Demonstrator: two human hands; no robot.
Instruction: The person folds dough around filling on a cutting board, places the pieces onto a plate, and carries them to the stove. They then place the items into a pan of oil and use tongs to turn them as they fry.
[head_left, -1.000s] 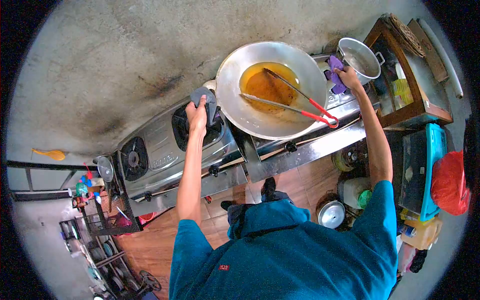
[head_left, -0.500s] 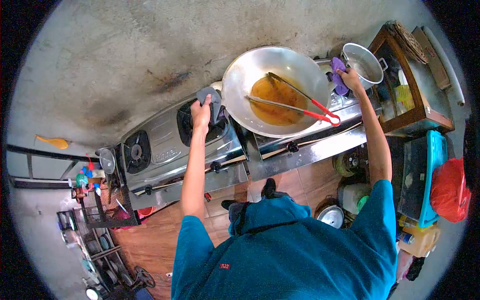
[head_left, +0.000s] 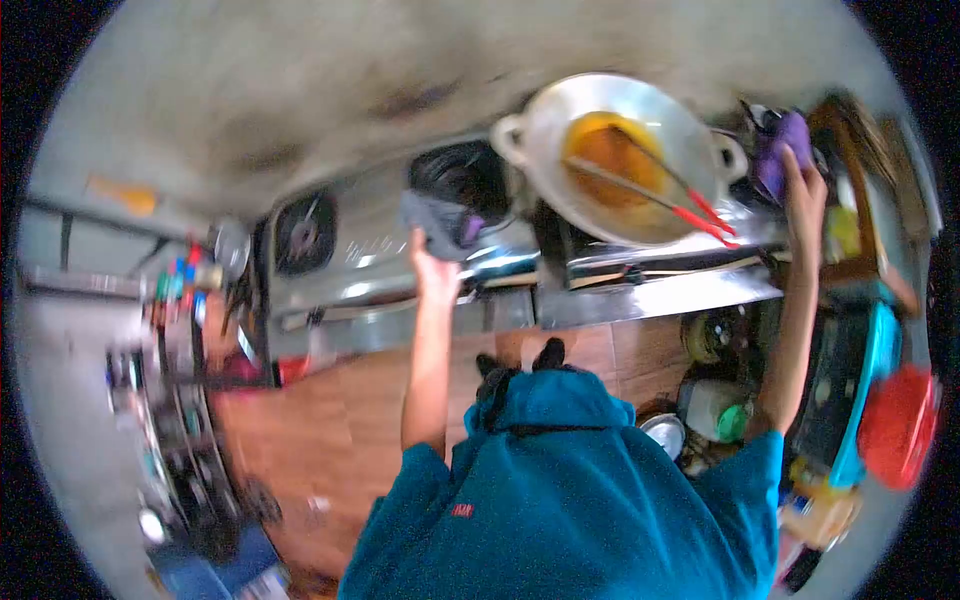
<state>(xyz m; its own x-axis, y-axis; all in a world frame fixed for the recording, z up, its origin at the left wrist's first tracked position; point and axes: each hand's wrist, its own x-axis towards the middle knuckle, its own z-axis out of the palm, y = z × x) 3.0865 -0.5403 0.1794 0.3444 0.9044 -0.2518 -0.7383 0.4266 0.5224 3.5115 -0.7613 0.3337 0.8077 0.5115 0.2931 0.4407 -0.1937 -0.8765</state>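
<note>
A large metal wok (head_left: 555, 150) with two light loop handles sits on the stove, brownish-yellow liquid (head_left: 600, 140) in its bottom. Tongs (head_left: 675, 205) with red grips lean in the wok, their grips over its front rim. Left of the wok, my left hand (head_left: 437, 272) is closed on a grey cloth (head_left: 435, 225) with a purple patch, apart from the near handle. To the wok's right, my right hand (head_left: 803, 190) grips a purple cloth (head_left: 780, 155), also clear of the handle. Motion blurs both hands and cloths.
The stove (head_left: 370, 250) has burners at left, with knobs along its front. A wooden cabinet (head_left: 868, 190) stands at right, above a turquoise-lidded bin (head_left: 880, 340) and a red bag (head_left: 900, 425). A dish rack (head_left: 190, 430) is at far left. Containers stand on the floor near my right side.
Both hands have come away from the wok's sides, cloths still in them, and the wok's handles now show. The view has shifted. The metal pot at right no longer shows.
</note>
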